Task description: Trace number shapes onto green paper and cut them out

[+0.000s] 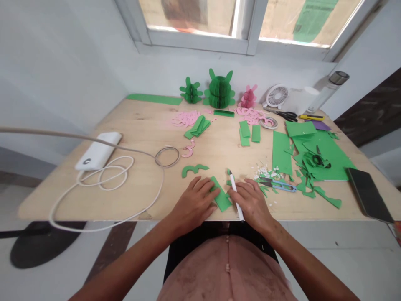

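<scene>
Wooden table (238, 156): forearms (148, 242) cross its near edge. The left hand (196, 200) lies palm down, fingers loosely spread; the right hand (253, 205) is half curled. A green paper strip (223, 201) lies by that edge's middle, partly under the left hand; the right grasps a white pen (233, 183).

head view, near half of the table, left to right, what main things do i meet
White device, thin ring, left hand, green paper piece, right hand, blue-handled snips, black phone.
</scene>
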